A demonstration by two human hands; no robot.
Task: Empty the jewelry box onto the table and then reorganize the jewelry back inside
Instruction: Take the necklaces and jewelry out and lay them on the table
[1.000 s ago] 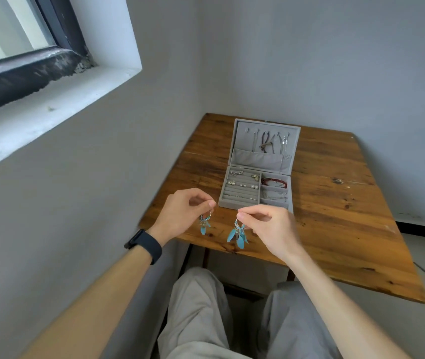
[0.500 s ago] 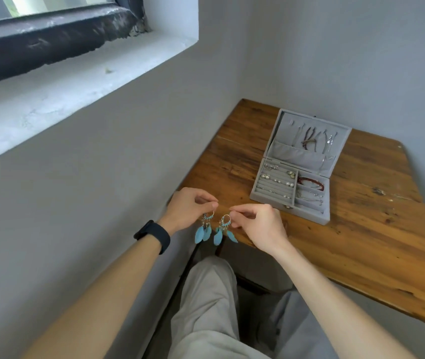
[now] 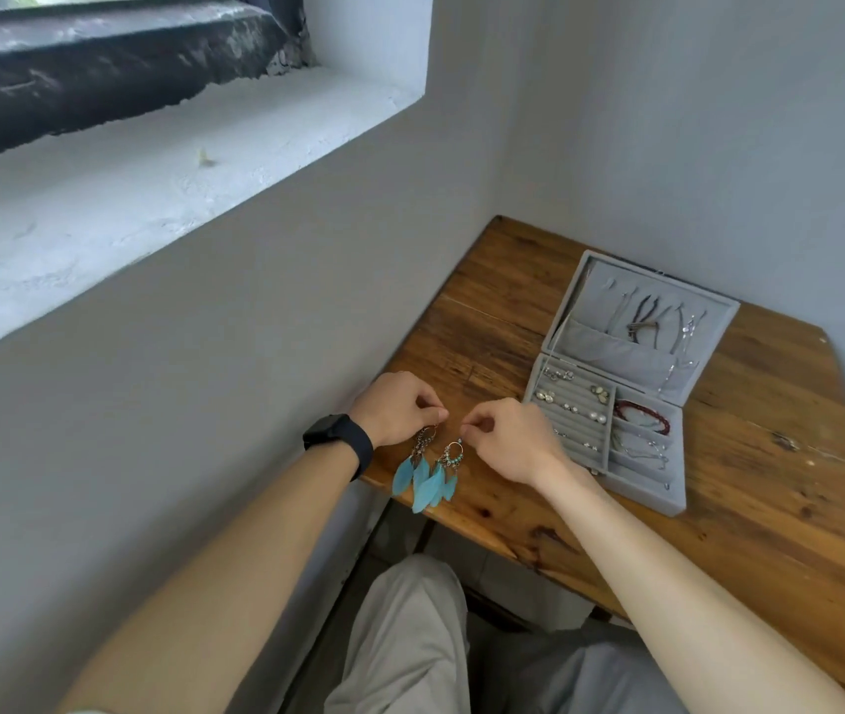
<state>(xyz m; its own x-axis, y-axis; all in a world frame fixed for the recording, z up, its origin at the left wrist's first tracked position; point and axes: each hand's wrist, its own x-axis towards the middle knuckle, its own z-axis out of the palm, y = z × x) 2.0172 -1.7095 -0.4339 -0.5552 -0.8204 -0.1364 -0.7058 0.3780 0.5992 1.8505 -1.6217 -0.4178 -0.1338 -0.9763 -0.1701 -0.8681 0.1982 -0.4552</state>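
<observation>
Both bare forearms reach forward and converge, knuckles up and fingers curled, hands near but apart: the left hand (image 3: 399, 407) pinches a blue feather earring (image 3: 412, 474) by its top, and the right hand (image 3: 510, 440) pinches the other feather earring (image 3: 450, 458) likewise.

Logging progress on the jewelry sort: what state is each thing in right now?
Box: open, lid tilted back, standing on the table.
Left earring: pinched at its top by the left hand, feathers down.
Right earring: pinched at its top by the right hand, feathers down.
Bracelet: lying in a right-side compartment of the box.
Studs: seated in the box's left rows.
</observation>
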